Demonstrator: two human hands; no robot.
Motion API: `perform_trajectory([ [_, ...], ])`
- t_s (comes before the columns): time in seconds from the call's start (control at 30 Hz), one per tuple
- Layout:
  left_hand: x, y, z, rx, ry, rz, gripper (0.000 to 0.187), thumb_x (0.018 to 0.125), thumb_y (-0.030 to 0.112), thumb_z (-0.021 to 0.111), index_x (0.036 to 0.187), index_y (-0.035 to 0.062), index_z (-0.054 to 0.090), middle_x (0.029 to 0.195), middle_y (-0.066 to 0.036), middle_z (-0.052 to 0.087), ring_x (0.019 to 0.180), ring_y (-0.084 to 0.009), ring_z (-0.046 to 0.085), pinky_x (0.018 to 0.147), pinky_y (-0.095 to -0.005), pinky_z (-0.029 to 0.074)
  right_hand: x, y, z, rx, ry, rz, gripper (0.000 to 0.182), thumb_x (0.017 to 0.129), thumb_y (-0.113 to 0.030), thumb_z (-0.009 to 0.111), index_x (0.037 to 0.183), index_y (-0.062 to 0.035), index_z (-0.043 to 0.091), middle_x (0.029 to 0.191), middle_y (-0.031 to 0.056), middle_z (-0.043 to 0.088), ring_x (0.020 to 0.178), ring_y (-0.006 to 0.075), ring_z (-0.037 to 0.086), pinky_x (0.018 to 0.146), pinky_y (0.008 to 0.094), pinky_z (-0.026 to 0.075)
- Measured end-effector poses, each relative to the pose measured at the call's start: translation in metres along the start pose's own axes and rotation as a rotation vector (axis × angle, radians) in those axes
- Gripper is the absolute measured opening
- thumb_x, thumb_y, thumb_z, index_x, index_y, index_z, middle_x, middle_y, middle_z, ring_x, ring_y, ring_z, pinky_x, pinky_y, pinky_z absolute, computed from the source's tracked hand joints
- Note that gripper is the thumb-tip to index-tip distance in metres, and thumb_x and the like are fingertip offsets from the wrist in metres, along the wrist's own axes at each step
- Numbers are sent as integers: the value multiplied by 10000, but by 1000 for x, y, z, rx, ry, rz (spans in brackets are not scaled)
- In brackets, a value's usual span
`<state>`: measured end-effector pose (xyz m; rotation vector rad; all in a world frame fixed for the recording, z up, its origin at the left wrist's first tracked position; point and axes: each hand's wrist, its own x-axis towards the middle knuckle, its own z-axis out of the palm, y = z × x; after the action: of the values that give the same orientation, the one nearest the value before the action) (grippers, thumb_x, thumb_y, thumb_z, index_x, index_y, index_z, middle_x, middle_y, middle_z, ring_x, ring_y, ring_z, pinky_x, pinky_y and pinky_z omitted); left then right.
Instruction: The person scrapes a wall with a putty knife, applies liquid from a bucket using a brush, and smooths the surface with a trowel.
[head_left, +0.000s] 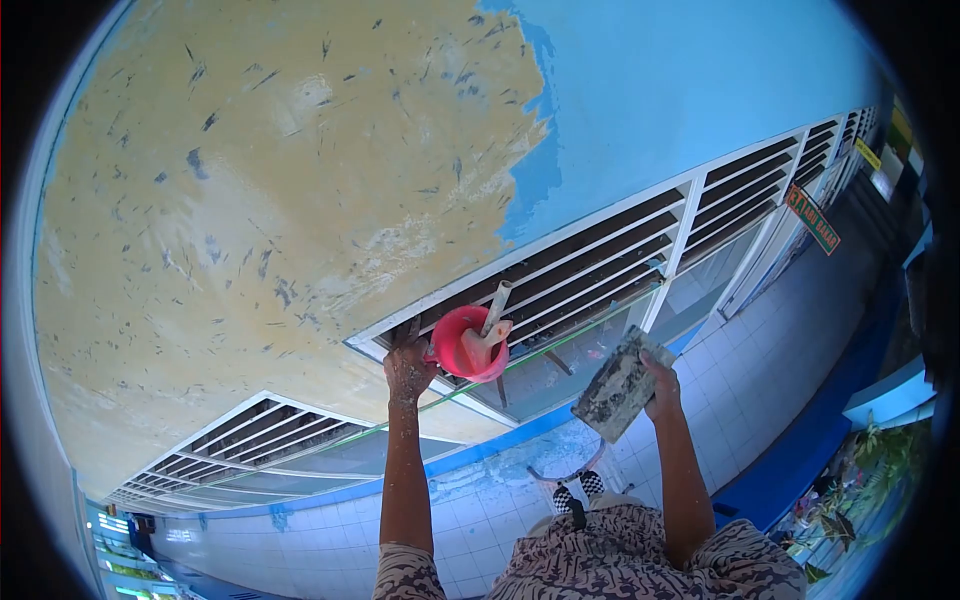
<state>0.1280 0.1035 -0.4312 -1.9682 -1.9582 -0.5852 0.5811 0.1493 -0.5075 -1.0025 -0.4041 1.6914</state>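
Two bare hands are raised in my head view, both occupied. On the left hand [408, 370] I see the fingers closed at the side of a pink dipper [447, 338], apparently on its handle, though from where I sit I cannot tell just how they wrap it. The right hand [662, 384] grips the near edge of a grey rectangular board [612, 398], thumb lying over its upper face and the other fingers mostly hidden; the board is tilted, and its face is blotched with dark and pale smears. Inside the dipper I make out a pale tube [497, 306] leaning out past the rim and a flat, pale piece [478, 352] beside it. Dipper and board are held apart, the dipper in front of a white-framed louvred window [610, 240]. A thin green line [600, 319] slants across the view beneath the dipper. Above the hands my view fills with wall: a beige patch [250, 200] with scattered dark marks, meeting bright blue paint [680, 90] along a ragged edge. Farther out I have a second louvred window [250, 432] at lower left, checkered shoes [590, 483] over pale floor tiles [745, 400], and plants [882, 470] at far right.
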Motion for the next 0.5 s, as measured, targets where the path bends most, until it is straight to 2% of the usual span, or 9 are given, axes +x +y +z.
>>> perform_trajectory([
  [0.07,2,3,-3,-41,-18,-25,149,608,58,701,692,23,583,1401,-241,565,1314,-372,541,943,-473,547,-5,-18,42,193,-98,-101,391,837,-131,784,1181,-6,646,1050,93,701,904,234,698,803,395,567],
  [0.1,2,3,-2,-38,-19,-26,149,608,58,701,692,23,583,1401,-241,565,1314,-372,541,943,-473,547,-7,-26,62,194,-100,-98,391,837,-131,784,1181,-6,646,1050,93,701,904,234,698,803,395,567],
  [0.17,2,2,0,-37,-3,-12,147,606,48,693,695,23,579,1401,-242,564,1310,-375,545,944,-472,547,-7,-38,99,201,-193,-270,427,824,-111,800,1196,-1,622,1066,105,685,933,223,684,836,390,560],
  [0.2,3,2,0,-31,-1,-10,147,606,48,693,695,23,579,1401,-242,564,1310,-375,545,944,-472,547,-3,-43,117,206,-197,-269,427,824,-111,800,1196,-1,622,1066,105,685,933,223,684,836,390,560],
  [0.27,1,2,0,-25,7,-7,147,606,45,691,695,22,575,1400,-244,564,1302,-379,550,941,-472,548,6,-48,152,225,-205,-486,544,808,-80,823,1276,-9,557,1097,119,670,958,215,672,865,372,552],
  [0.3,0,-1,2,0,8,-8,115,658,89,691,718,33,611,1399,-197,586,1237,-369,596,891,-466,564,6,-53,171,232,-206,-483,544,808,-80,823,1276,-9,557,1097,119,670,958,215,672,865,372,552],
  [0.37,0,-1,3,11,-8,-19,115,650,84,688,715,33,608,1400,-193,587,1224,-371,603,886,-462,567,1,-60,207,281,-122,-645,678,805,-44,831,1370,-22,456,1129,139,657,998,203,659,889,341,545],
  [0.5,3,1,1,36,-21,-23,123,620,71,681,718,36,614,1402,-186,587,1173,-375,628,865,-457,572,9,-50,245,298,-135,-707,761,823,-33,820,1435,-31,366,1144,151,647,1030,198,653,915,314,540],
])
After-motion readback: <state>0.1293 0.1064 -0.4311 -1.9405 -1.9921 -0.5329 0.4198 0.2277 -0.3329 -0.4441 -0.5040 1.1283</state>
